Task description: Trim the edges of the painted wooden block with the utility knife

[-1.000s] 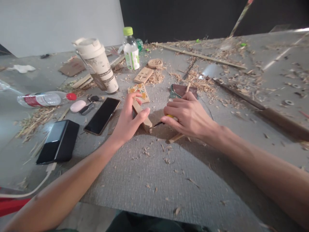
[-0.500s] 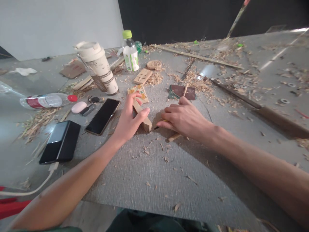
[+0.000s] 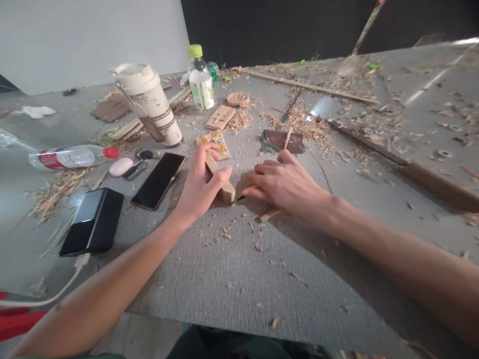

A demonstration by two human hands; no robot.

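Tabletop (image 3: 202,289) stretches beneath both hands. Cream tumbler (image 3: 147,102) stands beyond and left of the left hand (image 3: 205,182), whose thumb and fingers clasp a wooden block (image 3: 228,192); black phone (image 3: 159,180) lies just left of that grip. Right hand (image 3: 282,180) curls around a slim tool (image 3: 240,198), mostly hidden, its dark tip by the block's near end. Shavings (image 3: 258,247) dot the near side.

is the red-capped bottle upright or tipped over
Tipped over: the red-capped bottle lies lengthwise on the table, its cap pointing right in the picture.
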